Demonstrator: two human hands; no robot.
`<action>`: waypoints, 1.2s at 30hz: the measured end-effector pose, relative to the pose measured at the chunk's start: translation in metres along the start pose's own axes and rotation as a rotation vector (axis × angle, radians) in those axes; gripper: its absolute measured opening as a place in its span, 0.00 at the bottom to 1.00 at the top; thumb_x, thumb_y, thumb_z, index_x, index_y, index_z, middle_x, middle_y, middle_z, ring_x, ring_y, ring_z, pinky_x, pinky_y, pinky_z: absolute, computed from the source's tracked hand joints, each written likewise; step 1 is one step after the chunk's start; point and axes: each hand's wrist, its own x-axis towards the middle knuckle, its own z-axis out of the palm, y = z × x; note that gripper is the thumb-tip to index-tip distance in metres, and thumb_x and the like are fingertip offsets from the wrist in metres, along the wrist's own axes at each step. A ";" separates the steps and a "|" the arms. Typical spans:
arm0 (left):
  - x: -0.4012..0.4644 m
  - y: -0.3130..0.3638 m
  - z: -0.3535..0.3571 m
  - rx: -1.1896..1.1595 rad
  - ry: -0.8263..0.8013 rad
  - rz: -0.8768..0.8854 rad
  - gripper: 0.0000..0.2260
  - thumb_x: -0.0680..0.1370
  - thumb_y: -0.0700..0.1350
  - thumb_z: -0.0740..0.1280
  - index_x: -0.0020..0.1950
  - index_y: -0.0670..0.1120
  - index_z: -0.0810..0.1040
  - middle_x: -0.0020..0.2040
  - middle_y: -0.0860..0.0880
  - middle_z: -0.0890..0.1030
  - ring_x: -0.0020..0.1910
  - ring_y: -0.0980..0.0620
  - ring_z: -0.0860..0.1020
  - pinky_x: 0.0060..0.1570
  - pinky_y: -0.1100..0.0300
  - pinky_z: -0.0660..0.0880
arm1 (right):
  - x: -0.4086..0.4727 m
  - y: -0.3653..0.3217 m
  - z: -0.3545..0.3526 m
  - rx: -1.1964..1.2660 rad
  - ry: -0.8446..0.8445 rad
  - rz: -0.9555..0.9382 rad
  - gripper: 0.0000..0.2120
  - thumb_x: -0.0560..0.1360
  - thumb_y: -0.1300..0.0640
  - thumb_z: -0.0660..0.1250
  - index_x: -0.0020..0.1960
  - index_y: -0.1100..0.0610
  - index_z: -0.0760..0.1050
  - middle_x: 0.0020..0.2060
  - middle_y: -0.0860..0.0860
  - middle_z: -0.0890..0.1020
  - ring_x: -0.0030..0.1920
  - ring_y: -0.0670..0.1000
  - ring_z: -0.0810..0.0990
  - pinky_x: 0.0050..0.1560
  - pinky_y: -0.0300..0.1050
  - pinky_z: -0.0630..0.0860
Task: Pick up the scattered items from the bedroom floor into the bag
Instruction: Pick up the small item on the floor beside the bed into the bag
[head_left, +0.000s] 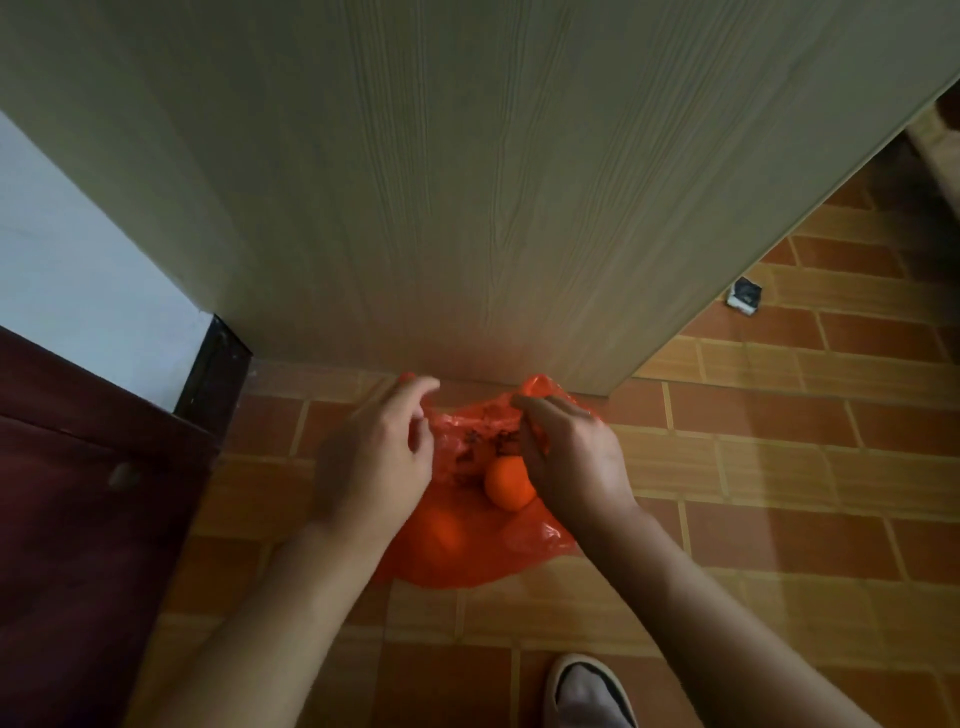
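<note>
Loosely crumpled, the orange plastic bag (467, 556) (translucent) shows an orange fruit (508, 484).

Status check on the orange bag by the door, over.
Left hand and right hand each have a grip on the thin orange plastic bag. Round orange fruit at its mouth. Small dark packet on the tiled floor.

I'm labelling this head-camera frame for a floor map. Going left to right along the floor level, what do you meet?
Dark red cabinet → left hand → orange fruit on the orange bag → right hand → small black-and-white item on the tiles, farther back.
</note>
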 end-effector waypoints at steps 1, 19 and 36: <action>-0.001 0.007 -0.005 -0.006 0.029 -0.028 0.18 0.78 0.39 0.72 0.68 0.48 0.80 0.50 0.53 0.81 0.46 0.54 0.79 0.42 0.58 0.78 | 0.001 -0.003 -0.006 0.018 0.016 0.024 0.17 0.76 0.61 0.70 0.64 0.51 0.81 0.51 0.50 0.86 0.46 0.54 0.84 0.38 0.48 0.80; -0.049 0.218 -0.267 -0.045 -0.051 -0.070 0.12 0.76 0.34 0.73 0.58 0.44 0.82 0.50 0.48 0.82 0.48 0.55 0.78 0.45 0.70 0.70 | -0.063 -0.129 -0.330 0.232 0.043 0.282 0.15 0.75 0.64 0.70 0.60 0.52 0.82 0.49 0.48 0.85 0.43 0.51 0.82 0.44 0.48 0.79; -0.066 0.486 -0.594 -0.194 -0.009 0.195 0.15 0.74 0.31 0.72 0.57 0.45 0.85 0.53 0.51 0.83 0.50 0.57 0.79 0.47 0.68 0.71 | -0.184 -0.311 -0.742 0.254 0.378 0.458 0.15 0.74 0.64 0.70 0.56 0.48 0.82 0.42 0.40 0.83 0.41 0.43 0.80 0.41 0.36 0.75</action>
